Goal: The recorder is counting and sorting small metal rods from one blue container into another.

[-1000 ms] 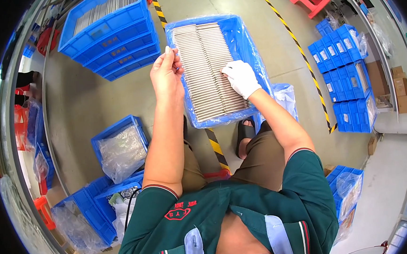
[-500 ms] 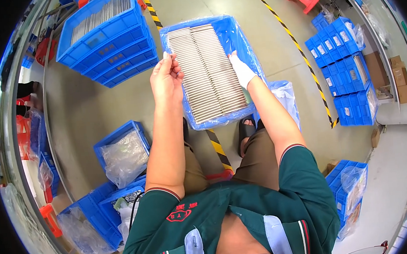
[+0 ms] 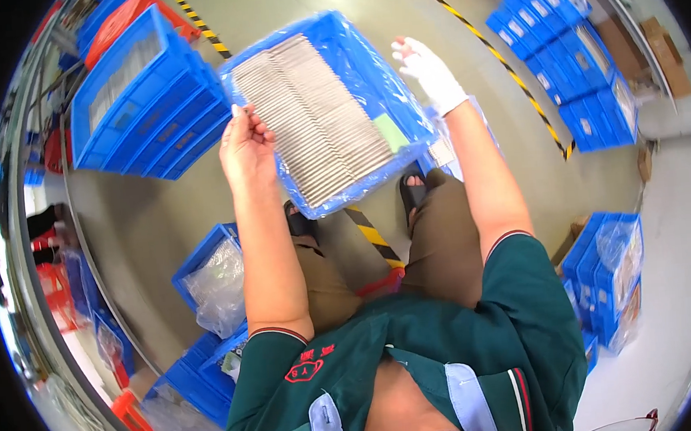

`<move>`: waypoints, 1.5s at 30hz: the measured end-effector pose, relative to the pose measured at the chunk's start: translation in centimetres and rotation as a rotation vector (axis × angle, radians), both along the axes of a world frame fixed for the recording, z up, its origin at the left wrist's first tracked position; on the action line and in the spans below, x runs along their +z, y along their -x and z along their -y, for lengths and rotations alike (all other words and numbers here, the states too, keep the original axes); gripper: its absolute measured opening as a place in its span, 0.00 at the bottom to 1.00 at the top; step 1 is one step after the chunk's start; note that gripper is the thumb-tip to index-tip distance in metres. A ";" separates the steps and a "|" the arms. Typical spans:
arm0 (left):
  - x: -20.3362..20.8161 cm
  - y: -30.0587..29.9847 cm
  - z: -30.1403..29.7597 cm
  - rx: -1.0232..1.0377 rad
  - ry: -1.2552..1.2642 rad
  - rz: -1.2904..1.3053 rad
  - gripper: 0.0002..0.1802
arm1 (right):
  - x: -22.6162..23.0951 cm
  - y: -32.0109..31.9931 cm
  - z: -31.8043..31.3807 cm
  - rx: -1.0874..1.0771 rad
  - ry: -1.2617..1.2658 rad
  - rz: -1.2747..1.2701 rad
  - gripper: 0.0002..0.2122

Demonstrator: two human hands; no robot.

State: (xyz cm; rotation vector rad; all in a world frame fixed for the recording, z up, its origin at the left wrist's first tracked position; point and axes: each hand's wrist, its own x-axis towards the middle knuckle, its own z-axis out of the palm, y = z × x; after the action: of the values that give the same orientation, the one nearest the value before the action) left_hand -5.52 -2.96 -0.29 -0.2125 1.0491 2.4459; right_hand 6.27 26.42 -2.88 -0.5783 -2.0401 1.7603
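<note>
Pleated filter (image 3: 315, 117) gripped by left hand (image 3: 246, 146); right hand (image 3: 425, 64) apart.

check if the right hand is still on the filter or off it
Off it. The gloved right hand is spread open beside the filter; only the left hand grips its edge.

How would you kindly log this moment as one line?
left hand: holds filter panel edge | right hand: gloved, open, off panel | panel: bagged, above legs

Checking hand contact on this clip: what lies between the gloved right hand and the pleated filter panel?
In the head view, the right hand is off the pleated filter panel; only its blue plastic-wrapped frame lies between them.
</note>
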 end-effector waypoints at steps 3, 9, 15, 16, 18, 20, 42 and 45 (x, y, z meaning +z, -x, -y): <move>-0.6 -0.4 -0.7 -0.093 0.032 -0.068 0.12 | -2.9 -7.5 -3.5 -0.180 0.023 -0.082 0.20; -1.7 -2.7 -2.4 -0.271 0.126 -0.113 0.13 | -14.0 -24.7 -8.5 -0.515 0.309 0.531 0.12; -2.6 -4.2 -4.3 -0.360 0.236 -0.025 0.12 | -26.9 -33.0 -8.9 -0.679 0.893 0.763 0.13; -2.7 -4.3 -4.6 -0.366 0.234 -0.013 0.12 | -28.1 -33.7 -8.7 -0.677 1.073 0.763 0.16; -2.9 -4.4 -5.1 -0.391 0.222 -0.016 0.12 | -29.7 -34.4 -8.2 -0.629 1.127 0.744 0.18; -3.0 -4.5 -5.5 -0.413 0.205 -0.036 0.12 | -30.3 -34.4 -8.2 -0.649 1.011 0.870 0.19; -3.4 -5.1 -7.3 -0.442 0.219 0.071 0.10 | -40.1 -27.4 -7.6 -0.996 0.261 1.616 0.18; -3.4 -5.3 -7.4 -0.403 0.256 0.083 0.10 | -40.5 -27.3 -7.3 -1.123 0.259 1.521 0.19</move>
State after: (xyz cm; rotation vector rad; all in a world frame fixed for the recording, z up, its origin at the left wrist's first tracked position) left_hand -0.19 4.40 -3.66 -0.1646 1.2326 1.9299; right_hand 33.58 33.69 -43.37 -2.9773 -1.2496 0.7207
